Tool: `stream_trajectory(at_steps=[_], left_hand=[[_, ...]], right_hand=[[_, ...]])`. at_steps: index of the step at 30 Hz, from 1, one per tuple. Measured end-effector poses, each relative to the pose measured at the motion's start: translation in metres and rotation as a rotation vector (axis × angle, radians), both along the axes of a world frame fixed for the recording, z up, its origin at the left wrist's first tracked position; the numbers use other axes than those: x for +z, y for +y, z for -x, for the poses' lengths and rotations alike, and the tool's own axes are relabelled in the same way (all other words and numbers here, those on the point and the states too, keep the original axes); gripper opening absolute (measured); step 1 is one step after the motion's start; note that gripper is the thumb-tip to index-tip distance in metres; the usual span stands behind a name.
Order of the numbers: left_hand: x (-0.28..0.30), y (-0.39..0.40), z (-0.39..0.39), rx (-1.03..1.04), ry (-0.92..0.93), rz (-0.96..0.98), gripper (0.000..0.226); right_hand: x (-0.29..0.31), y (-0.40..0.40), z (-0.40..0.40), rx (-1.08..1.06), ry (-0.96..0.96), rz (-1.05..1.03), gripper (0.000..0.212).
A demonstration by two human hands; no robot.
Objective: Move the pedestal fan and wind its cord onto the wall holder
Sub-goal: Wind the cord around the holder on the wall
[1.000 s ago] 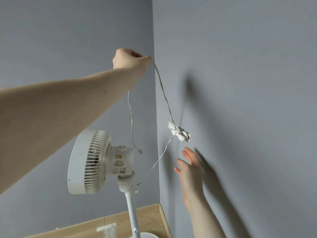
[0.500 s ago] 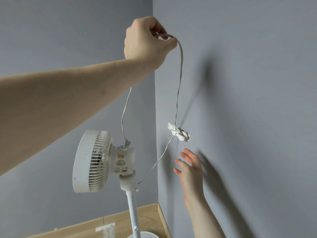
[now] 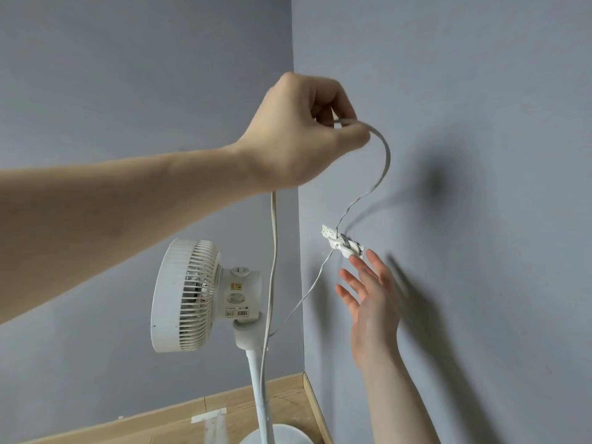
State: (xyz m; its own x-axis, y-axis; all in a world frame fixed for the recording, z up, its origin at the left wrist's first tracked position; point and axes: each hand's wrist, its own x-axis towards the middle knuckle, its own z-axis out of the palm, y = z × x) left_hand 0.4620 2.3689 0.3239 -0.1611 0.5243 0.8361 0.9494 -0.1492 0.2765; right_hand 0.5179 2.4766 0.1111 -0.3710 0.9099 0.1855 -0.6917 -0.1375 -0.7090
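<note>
White and flat, the cord (image 3: 381, 174) looks light and limp, with just enough spring to arc rather than fold, so it should wind easily but may slip off unless kept taut; the best hold is a pinch close to the wall holder (image 3: 343, 244). The left hand (image 3: 298, 136) is raised, its thumb and curled fingers clamped on the cord, which loops down from the fingertips to the holder, where a turn or two already sits. The right hand (image 3: 373, 302) hovers just below the holder, fingers straight and spread, one fingertip nearly touching it. The fan (image 3: 198, 296) stands in the corner.
</note>
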Motion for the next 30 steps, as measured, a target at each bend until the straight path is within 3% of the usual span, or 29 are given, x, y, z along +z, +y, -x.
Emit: stream_trajectory(at_steps=[5, 10, 16, 20, 24, 30], left_hand=[[-0.031, -0.017, -0.006, -0.242, -0.072, 0.289, 0.024], [-0.054, -0.019, 0.002, -0.382, -0.166, 0.671, 0.017], [-0.083, -0.011, 0.029, -0.273, -0.125, 1.07, 0.014], [-0.116, 0.013, 0.063, -0.015, -0.091, 1.036, 0.014], [-0.147, 0.043, 0.092, 0.171, -0.032, 0.887, 0.045], [-0.17, 0.088, 0.11, 0.237, -0.015, 0.765, 0.085]], right_hand=[[0.011, -0.004, -0.013, 0.1, 0.074, -0.054, 0.047], [0.016, -0.004, -0.02, 0.203, 0.186, -0.098, 0.047], [0.012, 0.001, -0.029, 0.113, 0.188, -0.078, 0.049], [0.004, 0.004, -0.028, -0.021, 0.047, -0.109, 0.063], [-0.003, 0.004, -0.028, -0.127, -0.041, -0.147, 0.057], [-0.014, 0.002, -0.027, -0.276, -0.106, -0.165, 0.042]])
